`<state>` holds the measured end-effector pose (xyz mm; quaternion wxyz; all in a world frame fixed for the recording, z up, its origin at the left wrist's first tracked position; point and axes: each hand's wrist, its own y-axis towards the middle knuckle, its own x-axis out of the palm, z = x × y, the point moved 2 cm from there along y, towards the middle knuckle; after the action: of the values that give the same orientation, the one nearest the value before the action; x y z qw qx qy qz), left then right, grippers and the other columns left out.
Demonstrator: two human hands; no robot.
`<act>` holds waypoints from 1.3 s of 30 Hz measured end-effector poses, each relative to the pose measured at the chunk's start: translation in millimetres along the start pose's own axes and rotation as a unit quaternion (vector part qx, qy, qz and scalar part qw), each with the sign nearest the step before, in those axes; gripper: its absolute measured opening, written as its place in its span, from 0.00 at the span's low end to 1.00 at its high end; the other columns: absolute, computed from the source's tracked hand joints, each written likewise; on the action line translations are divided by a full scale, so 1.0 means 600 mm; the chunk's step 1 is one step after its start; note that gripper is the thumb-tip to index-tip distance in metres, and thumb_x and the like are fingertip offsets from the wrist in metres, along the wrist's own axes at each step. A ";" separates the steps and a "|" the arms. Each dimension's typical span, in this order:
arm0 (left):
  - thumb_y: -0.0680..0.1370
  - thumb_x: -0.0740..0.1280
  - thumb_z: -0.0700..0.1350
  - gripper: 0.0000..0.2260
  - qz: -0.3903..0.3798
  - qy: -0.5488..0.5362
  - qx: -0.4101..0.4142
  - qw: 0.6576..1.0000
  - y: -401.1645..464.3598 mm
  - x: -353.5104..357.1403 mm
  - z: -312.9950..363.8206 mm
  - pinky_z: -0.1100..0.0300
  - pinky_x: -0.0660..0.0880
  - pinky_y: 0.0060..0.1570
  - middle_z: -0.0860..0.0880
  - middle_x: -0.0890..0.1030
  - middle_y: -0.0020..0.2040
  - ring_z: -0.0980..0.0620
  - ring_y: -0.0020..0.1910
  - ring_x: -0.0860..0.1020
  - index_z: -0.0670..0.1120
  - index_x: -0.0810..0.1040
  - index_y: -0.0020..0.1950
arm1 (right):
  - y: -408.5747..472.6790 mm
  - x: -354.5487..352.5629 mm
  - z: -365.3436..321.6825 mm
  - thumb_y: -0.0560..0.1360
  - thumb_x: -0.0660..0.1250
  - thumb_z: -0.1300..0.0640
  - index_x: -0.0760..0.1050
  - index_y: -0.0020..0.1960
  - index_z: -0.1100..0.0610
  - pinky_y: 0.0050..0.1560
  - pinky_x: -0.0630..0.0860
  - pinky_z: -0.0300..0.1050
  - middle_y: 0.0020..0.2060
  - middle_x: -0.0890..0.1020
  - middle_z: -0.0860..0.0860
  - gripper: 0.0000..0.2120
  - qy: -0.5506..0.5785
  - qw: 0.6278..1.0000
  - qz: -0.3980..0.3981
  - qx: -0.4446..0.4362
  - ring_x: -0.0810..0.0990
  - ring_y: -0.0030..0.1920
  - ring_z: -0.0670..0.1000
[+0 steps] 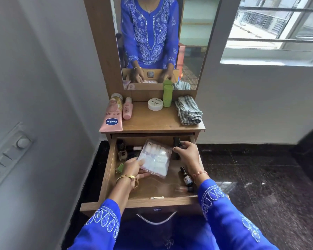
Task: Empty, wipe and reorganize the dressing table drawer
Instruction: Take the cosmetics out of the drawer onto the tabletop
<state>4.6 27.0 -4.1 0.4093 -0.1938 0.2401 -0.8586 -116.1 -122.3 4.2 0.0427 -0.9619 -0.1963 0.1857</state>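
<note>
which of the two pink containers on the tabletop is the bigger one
The Vaseline tube at the far left edge; the pink bottle just right of it is shorter and slimmer.

— Any way into that drawer (107, 170)?
— Front middle, bare wood. The left back corner is crammed with small bottles (124, 150), and two dark bottles (186, 177) lie along the right wall.
— And the centre?
— Both hands are there with a clear packet (154, 158) tilted between them.
— Up top?
— Mid tabletop (152, 121) is free; tubes (112, 114) left, folded cloth (188, 110) right, jar (155, 104) at the back.
</note>
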 end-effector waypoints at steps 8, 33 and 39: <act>0.77 0.60 0.35 0.10 -0.018 -0.033 0.038 0.999 -0.034 -0.027 0.007 0.60 0.80 0.30 0.43 0.80 0.43 0.47 0.40 0.79 0.41 0.75 0.56 | -0.018 -0.011 -0.040 0.72 0.66 0.69 0.74 0.43 0.59 0.30 0.78 0.38 0.31 0.82 0.52 0.06 0.339 0.933 -0.103 0.070 0.81 0.28 0.47; 0.78 0.61 0.40 0.11 0.053 -0.078 0.083 0.992 0.054 0.071 0.145 0.59 0.75 0.22 0.43 0.76 0.54 0.40 0.55 0.77 0.40 0.71 0.60 | 0.127 -0.003 -0.185 0.68 0.72 0.64 0.74 0.53 0.60 0.46 0.78 0.52 0.46 0.81 0.60 0.15 -0.009 0.997 0.045 -0.058 0.79 0.41 0.55; 0.77 0.63 0.39 0.10 0.083 0.071 0.154 0.982 0.075 0.066 0.159 0.64 0.76 0.21 0.40 0.77 0.44 0.51 0.26 0.78 0.45 0.71 0.35 | 0.140 0.011 -0.208 0.70 0.69 0.65 0.74 0.58 0.63 0.50 0.71 0.40 0.53 0.81 0.59 0.17 -0.103 0.986 0.041 -0.123 0.79 0.54 0.56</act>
<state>59.1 -53.2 52.8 0.4860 -0.0464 0.1482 -0.8600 -33.6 -198.3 104.8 -0.1043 -0.9426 -0.1815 0.2602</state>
